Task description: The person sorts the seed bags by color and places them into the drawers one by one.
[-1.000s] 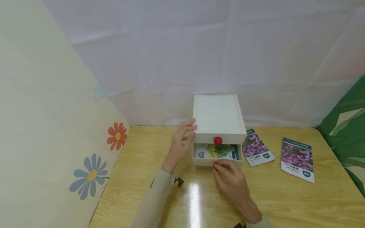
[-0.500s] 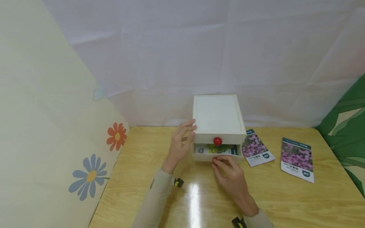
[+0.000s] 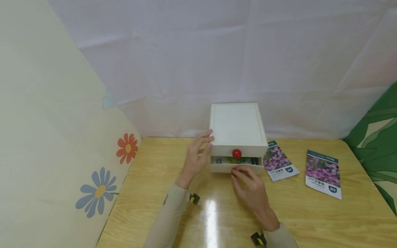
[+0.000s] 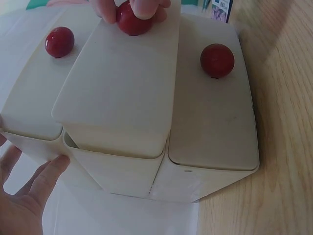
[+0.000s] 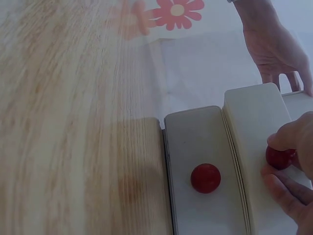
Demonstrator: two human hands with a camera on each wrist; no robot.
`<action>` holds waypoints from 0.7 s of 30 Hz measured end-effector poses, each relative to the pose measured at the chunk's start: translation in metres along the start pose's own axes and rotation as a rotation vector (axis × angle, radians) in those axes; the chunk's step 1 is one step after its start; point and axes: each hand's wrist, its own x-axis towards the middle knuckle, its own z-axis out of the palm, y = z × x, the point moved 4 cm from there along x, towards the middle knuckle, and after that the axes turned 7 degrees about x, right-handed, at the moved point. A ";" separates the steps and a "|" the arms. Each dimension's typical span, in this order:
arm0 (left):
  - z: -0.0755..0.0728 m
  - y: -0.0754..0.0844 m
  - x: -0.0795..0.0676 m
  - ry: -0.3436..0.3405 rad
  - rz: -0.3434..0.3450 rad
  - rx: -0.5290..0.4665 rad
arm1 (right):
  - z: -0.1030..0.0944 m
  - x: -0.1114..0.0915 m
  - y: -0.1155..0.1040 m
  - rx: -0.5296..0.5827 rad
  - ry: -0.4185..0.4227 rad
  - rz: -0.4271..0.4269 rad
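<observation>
A small white drawer cabinet (image 3: 237, 124) stands on the table against the white cloth. It has three stacked drawers with round red knobs, and the middle drawer (image 4: 117, 83) sticks out partway. My right hand (image 3: 252, 189) pinches that drawer's red knob (image 5: 279, 158) between thumb and fingers. Through the gap a packet (image 3: 218, 161) with yellow flowers and green leaves shows inside, mostly hidden. On the cabinet's left side rest the fingertips of my left hand (image 3: 195, 158), its fingers extended. The top drawer (image 4: 36, 93) and the bottom drawer (image 4: 212, 107) are closed.
Two packets with pink-purple flowers lie right of the cabinet: a near packet (image 3: 279, 162) close beside it and a far packet (image 3: 323, 174) further right. A wooden table (image 3: 149, 193) carries everything. A cream panel with printed flowers (image 3: 99, 191) borders the left side.
My right hand has pushed the middle drawer inward, so less of the packet inside shows. The left hand has stayed against the cabinet's side.
</observation>
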 end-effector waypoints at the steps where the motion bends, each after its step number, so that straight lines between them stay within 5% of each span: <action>1: 0.000 -0.001 0.000 -0.003 -0.004 0.000 | 0.000 0.000 0.000 0.001 0.001 0.001; 15: 0.001 0.000 0.000 0.004 -0.007 0.006 | 0.005 0.003 0.009 -0.031 -0.028 0.060; 21: 0.000 0.000 0.000 -0.011 -0.022 -0.003 | 0.007 0.008 0.010 -0.006 0.026 0.026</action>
